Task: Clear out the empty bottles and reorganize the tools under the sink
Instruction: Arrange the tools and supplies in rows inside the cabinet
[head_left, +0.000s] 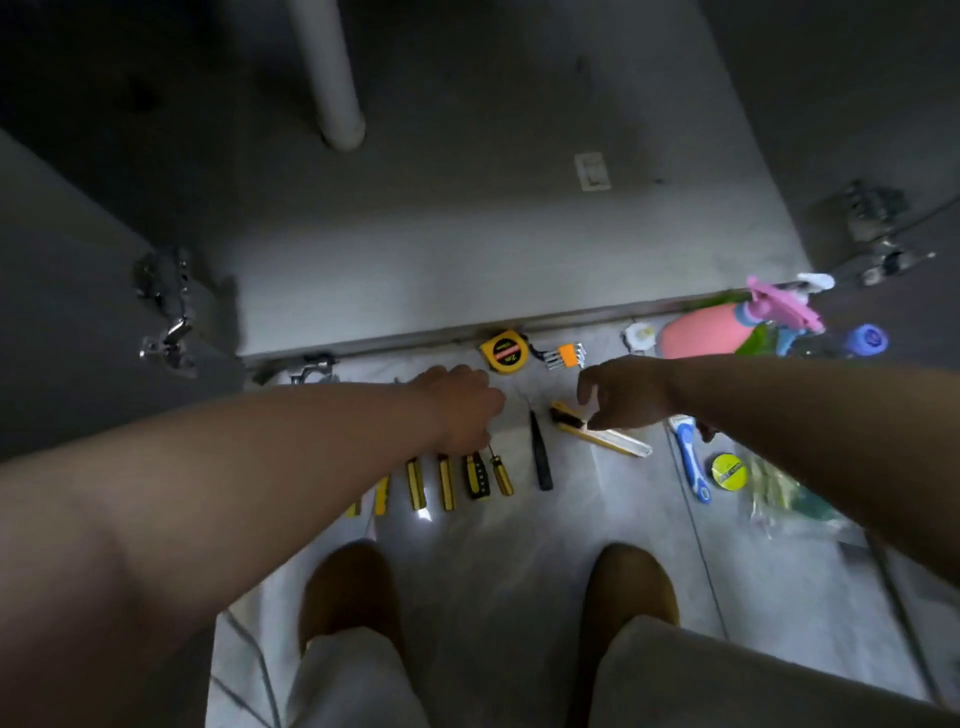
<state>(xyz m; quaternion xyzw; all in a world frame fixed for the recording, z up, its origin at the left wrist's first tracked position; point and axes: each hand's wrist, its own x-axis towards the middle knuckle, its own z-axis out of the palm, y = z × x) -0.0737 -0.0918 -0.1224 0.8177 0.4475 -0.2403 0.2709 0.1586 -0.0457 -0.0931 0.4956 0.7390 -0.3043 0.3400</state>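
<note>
Knees (727, 670) nearest; screwdriver row (447, 480) under left hand (460, 410), grip untellable; utility knife (608, 439) beneath loosely spread right hand (626, 395). Risks a cut from careless blade-side grab.

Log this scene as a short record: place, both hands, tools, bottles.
place: floor in front of an open cabinet, with a pipe inside
left hand: on the shafts of a row of screwdrivers; grip unclear
right hand: loosely spread at the yellow knife; contact unclear
other tools: tape measure, hex keys, black pointed tool
bottles: pink spray bottle far right, by the cabinet edge
</note>
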